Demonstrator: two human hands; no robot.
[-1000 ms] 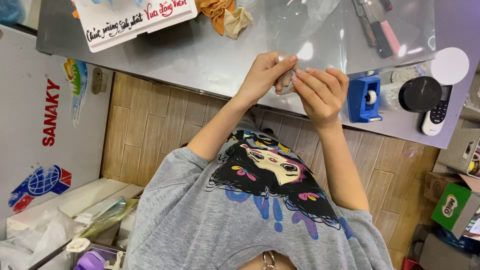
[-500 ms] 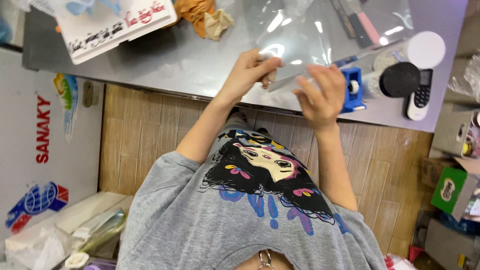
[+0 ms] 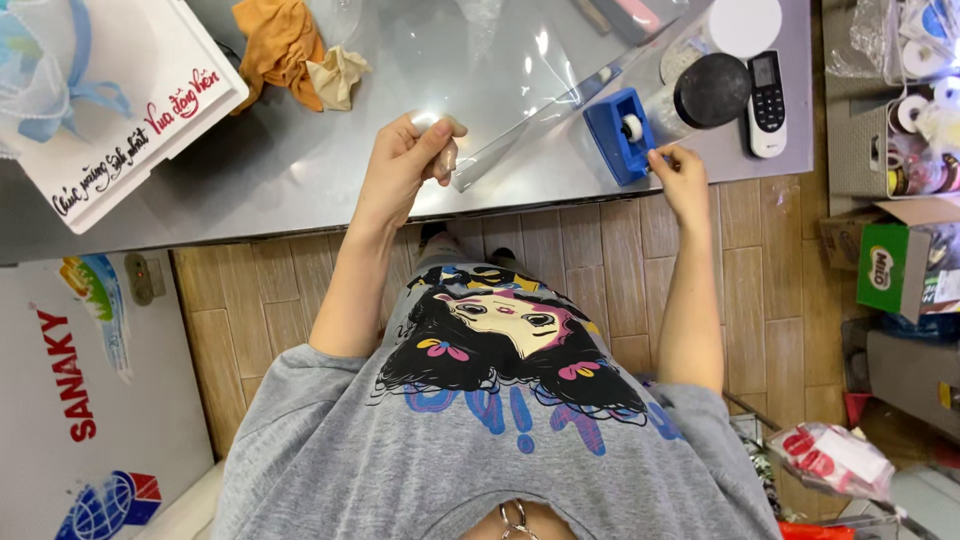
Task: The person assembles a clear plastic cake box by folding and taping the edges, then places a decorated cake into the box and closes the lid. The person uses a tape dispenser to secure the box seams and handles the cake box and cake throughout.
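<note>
Left hand [image 3: 405, 165] pinching clear plastic sheet [image 3: 520, 140] at desk [image 3: 300, 170] edge; right hand [image 3: 678, 170] grasping tape at blue tape dispenser [image 3: 618, 135]. Risk: slick sheet slipping, tape sticking crooked w/ one-handed hold.

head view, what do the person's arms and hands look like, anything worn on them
Both arms are bare from the short grey sleeves of a T-shirt down to the fingers. No gloves, watch, bracelets or rings show on the left hand or the right hand. The shirt front carries a cartoon print in black, pink, yellow and blue.
</note>
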